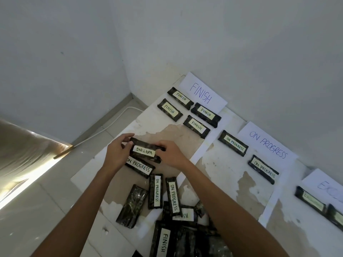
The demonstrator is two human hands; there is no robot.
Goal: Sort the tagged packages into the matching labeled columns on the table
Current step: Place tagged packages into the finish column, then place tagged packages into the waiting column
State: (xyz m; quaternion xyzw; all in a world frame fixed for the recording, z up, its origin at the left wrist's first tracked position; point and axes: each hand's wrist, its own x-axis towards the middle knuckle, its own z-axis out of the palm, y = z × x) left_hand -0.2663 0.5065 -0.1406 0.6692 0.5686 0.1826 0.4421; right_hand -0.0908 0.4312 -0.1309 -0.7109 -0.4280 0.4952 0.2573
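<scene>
Upper sheet: on the white paper sheet [202, 93] at upper centre I read "FINISH" in blue ink.
Beside it: four dark plastic-wrapped packages [206, 112], each with a pale tag reading "FINISH".
Right sheet: second white paper sheet [267, 145], "ON PROGRESS"; two dark packages [233, 145] left of it read the same.
Centre: dark wrapped package [143, 150], tag "WAITING", upside down to me.
Lower pile: heaped dark packages [156, 191]; I read three "ON PROGRESS", two "FINISH".
Right edge: writing too blurred to read.

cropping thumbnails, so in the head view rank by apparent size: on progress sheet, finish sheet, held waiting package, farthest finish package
1. ON PROGRESS sheet
2. FINISH sheet, farther off, so real size unsure
3. WAITING package
4. farthest FINISH package, only slightly smaller looking; nearness may explain it
</scene>
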